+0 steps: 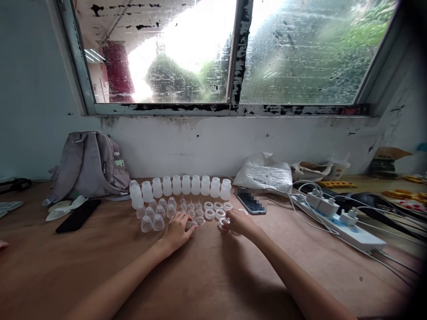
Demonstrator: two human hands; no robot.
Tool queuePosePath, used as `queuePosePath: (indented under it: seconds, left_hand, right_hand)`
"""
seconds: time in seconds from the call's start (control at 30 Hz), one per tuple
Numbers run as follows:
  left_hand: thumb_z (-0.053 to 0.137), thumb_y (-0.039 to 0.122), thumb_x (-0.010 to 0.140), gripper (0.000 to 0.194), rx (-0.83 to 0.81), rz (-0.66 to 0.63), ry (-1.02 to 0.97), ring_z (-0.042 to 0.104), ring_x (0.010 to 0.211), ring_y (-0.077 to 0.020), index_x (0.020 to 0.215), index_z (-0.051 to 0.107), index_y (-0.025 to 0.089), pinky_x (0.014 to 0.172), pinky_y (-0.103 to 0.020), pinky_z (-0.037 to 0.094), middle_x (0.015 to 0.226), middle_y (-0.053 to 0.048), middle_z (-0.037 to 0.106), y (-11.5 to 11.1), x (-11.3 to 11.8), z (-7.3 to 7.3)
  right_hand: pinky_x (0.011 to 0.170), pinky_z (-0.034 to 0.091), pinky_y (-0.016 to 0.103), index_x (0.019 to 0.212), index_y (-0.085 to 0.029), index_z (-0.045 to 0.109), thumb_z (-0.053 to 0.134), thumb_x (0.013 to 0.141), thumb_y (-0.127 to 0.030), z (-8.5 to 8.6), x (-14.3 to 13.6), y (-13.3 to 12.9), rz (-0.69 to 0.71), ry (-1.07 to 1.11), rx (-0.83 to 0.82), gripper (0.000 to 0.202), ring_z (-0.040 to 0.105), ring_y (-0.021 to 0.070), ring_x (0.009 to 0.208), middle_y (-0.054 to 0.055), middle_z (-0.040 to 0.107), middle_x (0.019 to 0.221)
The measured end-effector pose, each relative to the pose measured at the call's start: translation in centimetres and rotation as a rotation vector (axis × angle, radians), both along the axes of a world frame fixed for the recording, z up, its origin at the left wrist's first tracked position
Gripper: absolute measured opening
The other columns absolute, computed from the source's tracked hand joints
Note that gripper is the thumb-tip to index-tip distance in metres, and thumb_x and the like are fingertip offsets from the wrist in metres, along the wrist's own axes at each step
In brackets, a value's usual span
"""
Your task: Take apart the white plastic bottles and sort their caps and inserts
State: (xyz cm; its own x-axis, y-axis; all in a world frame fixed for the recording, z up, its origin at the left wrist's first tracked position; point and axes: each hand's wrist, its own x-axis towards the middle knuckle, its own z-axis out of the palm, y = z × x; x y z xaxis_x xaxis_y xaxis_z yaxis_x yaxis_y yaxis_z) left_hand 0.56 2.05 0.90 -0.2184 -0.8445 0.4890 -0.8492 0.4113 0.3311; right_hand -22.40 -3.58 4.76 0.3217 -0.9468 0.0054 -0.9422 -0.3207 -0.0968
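Observation:
A row of frosted white baby bottles point(186, 185) stands on the brown table, the leftmost with a clear cap on top. In front of them, to the left, are several clear dome caps point(147, 223). Right of the caps lie several clear bottle nipples point(200, 219), then several white bottle rings point(209, 214). My left hand point(177, 231) is closed at the near edge of the nipples, thumb and fingers around one clear nipple point(191, 224). With bent fingers my right hand point(240, 223) grips a white ring point(221, 225) at the front of its group; the palm partly hides other rings.
Behind my right hand lie a smartphone point(251, 202) and a silvery plastic bag point(263, 171). A white power strip point(353, 233) with cables lies on the right. At the left are a grey backpack point(88, 166) and a black phone point(78, 216). Another person's hand point(3, 245) shows at the left edge.

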Motion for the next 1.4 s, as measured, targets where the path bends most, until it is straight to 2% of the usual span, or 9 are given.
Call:
queuePosePath:
  seconds: [0.17,0.3,0.43,0.57,0.67,0.8,0.97,1.4]
  left_hand:
    - [0.050,0.039,0.077,0.022,0.053,-0.069,-0.012,0.048,0.089,-0.0209,0.085,0.055,0.019,0.079,-0.034,0.035,0.090,-0.003,0.057,1.5,-0.2,-0.1]
    - [0.050,0.044,0.076,0.029,0.101,-0.101,0.044,0.048,0.090,-0.0214,0.091,0.055,0.020,0.080,-0.035,0.036,0.092,-0.004,0.058,1.7,0.0,-0.4]
    - [0.037,0.038,0.084,0.027,0.039,-0.107,0.218,0.048,0.093,-0.0196,0.099,0.051,0.020,0.082,-0.034,0.036,0.097,-0.005,0.056,1.6,0.6,-0.2]
    - [0.031,0.030,0.087,0.023,-0.035,-0.049,0.326,0.050,0.088,-0.0180,0.092,0.051,0.019,0.080,-0.032,0.038,0.089,-0.004,0.056,1.6,1.0,0.1]
    - [0.035,0.028,0.086,0.019,-0.039,-0.054,0.295,0.051,0.083,-0.0177,0.086,0.052,0.019,0.078,-0.032,0.039,0.083,-0.003,0.056,1.7,1.1,0.2]
    - [0.040,0.026,0.083,0.015,-0.001,-0.110,0.214,0.050,0.082,-0.0176,0.081,0.054,0.019,0.078,-0.032,0.038,0.082,-0.003,0.057,1.6,0.8,-0.2]
    - [0.042,0.026,0.082,0.015,0.053,-0.187,0.165,0.049,0.086,-0.0175,0.086,0.054,0.018,0.080,-0.031,0.039,0.088,-0.004,0.057,1.4,0.6,-0.7]
    - [0.048,0.029,0.079,0.014,0.055,-0.215,0.186,0.049,0.087,-0.0176,0.086,0.057,0.019,0.079,-0.031,0.040,0.089,-0.004,0.056,1.1,0.4,-1.0]
  right_hand:
    - [0.063,0.036,0.027,0.085,-0.015,0.059,0.060,0.064,-0.036,0.2,0.8,0.6,0.048,-0.092,-0.006,0.029,0.053,0.0234,0.085,0.010,0.058,0.089]
    - [0.063,0.039,0.026,0.089,-0.018,0.057,0.060,0.066,-0.036,-0.1,2.4,1.6,0.287,-0.410,-0.072,0.030,0.054,0.0166,0.074,0.005,0.057,0.088]
    - [0.065,0.042,0.026,0.104,-0.021,0.051,0.055,0.072,-0.028,-1.3,4.2,2.9,0.459,-0.651,-0.128,0.033,0.055,0.0154,0.076,0.005,0.058,0.093]
    - [0.074,0.042,0.030,0.112,-0.022,0.050,0.055,0.072,-0.025,-2.7,5.3,3.7,0.537,-0.590,-0.148,0.040,0.053,0.0185,0.086,0.007,0.056,0.099]
    - [0.079,0.041,0.032,0.112,-0.020,0.051,0.056,0.070,-0.025,-3.5,5.6,3.8,0.569,-0.499,-0.144,0.042,0.051,0.0208,0.091,0.008,0.055,0.100]
    - [0.078,0.041,0.031,0.107,-0.019,0.053,0.057,0.070,-0.027,-4.1,5.8,3.7,0.575,-0.442,-0.156,0.038,0.051,0.0208,0.089,0.008,0.057,0.095]
    - [0.074,0.041,0.029,0.100,-0.018,0.055,0.056,0.071,-0.028,-4.0,5.9,3.7,0.584,-0.429,-0.166,0.030,0.051,0.0197,0.086,0.007,0.057,0.092]
    - [0.073,0.041,0.029,0.096,-0.017,0.054,0.055,0.071,-0.026,-3.8,5.7,3.7,0.602,-0.418,-0.180,0.027,0.051,0.0185,0.082,0.007,0.056,0.089]
